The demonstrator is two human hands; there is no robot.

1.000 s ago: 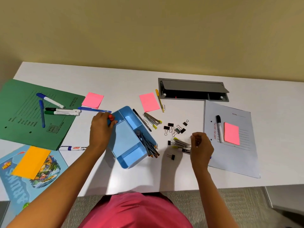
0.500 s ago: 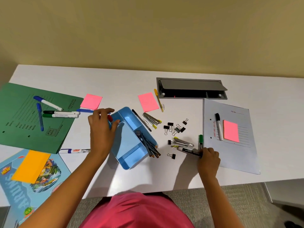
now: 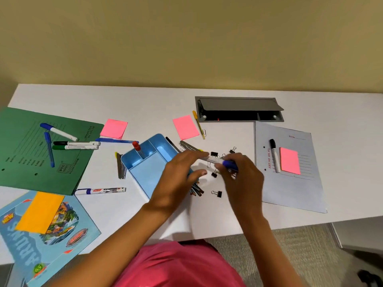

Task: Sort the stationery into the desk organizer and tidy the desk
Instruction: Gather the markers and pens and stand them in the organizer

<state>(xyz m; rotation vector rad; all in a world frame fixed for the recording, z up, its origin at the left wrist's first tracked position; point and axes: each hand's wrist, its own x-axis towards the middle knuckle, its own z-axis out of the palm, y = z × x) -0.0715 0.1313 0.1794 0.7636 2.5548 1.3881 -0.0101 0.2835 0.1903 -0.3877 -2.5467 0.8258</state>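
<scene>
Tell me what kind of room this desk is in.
Probably an office: a white desk with a built-in cable hatch, a green file and a whiteboard marker.

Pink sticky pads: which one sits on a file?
The rightmost pink pad, lying on the pale grey file beside the black-capped marker. The left pad and middle pad lie directly on the white desk.
</scene>
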